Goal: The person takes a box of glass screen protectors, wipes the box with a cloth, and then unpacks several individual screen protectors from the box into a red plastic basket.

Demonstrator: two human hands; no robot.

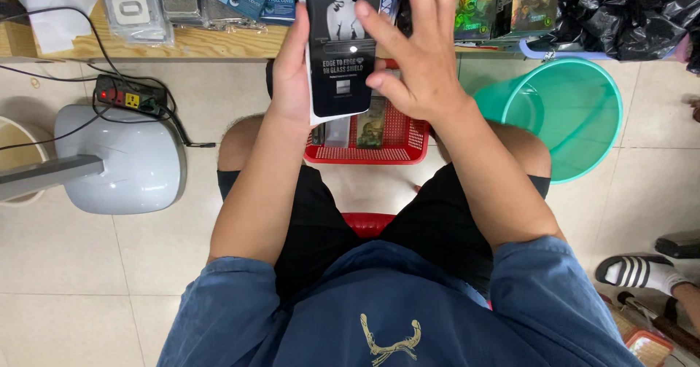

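On the tiled floor at far left stands a pale grey fan base (120,159), with a black power strip (130,99) just behind it by the edge of the wooden shelf (219,45). Moving right, the left hand (292,83) is raised above the person's knees and grasps a tall black glossy package (343,43) upright along its left edge; the thumb side runs up that edge while the fingers are hidden behind the package, so only the palm and thumb show. Below the package, between the knees, sits a red plastic basket (401,137) holding a few small flat packets. Next comes the right hand (412,53), spread open and flat, its fingers (383,24) loose and gripping nothing; the thumb and forefinger tips touch the right edge and front face of the package, and the remaining ones splay up past its top corner. Farther right a teal plastic bucket (561,115) stands on the floor, with black plastic bags (627,10) above it. At far right a foot in a striped sandal (642,271) belongs to another person.
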